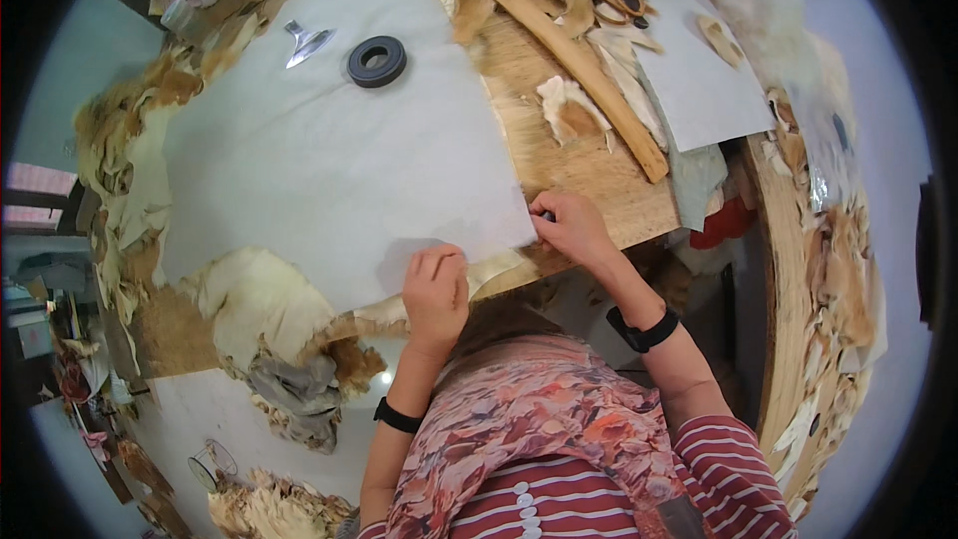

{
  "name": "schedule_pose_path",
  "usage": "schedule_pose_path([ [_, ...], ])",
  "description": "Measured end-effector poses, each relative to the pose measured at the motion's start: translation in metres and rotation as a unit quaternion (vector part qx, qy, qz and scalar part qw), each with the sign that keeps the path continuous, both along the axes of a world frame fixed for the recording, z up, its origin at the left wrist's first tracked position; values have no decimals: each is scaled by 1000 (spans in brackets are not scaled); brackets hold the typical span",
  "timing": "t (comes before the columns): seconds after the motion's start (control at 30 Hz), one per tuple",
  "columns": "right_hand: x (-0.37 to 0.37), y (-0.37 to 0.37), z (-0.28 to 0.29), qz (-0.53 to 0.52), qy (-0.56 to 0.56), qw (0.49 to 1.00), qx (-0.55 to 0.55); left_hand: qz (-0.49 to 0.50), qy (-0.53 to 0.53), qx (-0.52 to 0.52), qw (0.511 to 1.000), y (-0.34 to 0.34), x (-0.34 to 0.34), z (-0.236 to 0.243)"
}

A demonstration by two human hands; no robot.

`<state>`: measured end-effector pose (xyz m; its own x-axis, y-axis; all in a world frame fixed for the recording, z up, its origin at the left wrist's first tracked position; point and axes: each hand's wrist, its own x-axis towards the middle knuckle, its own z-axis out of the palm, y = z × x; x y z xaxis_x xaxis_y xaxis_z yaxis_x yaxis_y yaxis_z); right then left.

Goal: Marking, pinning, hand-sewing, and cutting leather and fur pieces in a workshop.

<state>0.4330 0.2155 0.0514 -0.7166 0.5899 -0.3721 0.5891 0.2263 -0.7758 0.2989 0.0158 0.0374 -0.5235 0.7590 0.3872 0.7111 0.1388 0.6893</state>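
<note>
- White sheet (329,160), spread across centre and upper left.
- Wooden strip (569,70), slanting through upper right.
- Right hand (574,230), right of centre, pinching a small dark object (548,216) at the sheet's corner.
- Left hand (435,289), lower centre, fingers curled; cannot tell what it grips.
- Black ring (397,64), upper left.

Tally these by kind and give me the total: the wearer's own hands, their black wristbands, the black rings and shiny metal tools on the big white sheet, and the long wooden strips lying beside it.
Hands: 2 (left hand, right hand)
Black wristbands: 2 (left wristband, right wristband)
Black ring: 1
Shiny metal tool: 1
Long wooden strip: 1
Total: 7
</note>
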Motion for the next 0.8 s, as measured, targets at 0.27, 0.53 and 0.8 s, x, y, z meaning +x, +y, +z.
schedule_pose_path([
  [0.27,-32,-15,32,-3,199,972,123,-27,111,-41,993,-24,15,-7],
  [0.53,-44,-53,13,292,188,931,110,72,186,-56,978,-95,3,9],
  [0.8,-47,-67,35,386,84,885,248,306,161,-63,936,-143,-49,8],
])
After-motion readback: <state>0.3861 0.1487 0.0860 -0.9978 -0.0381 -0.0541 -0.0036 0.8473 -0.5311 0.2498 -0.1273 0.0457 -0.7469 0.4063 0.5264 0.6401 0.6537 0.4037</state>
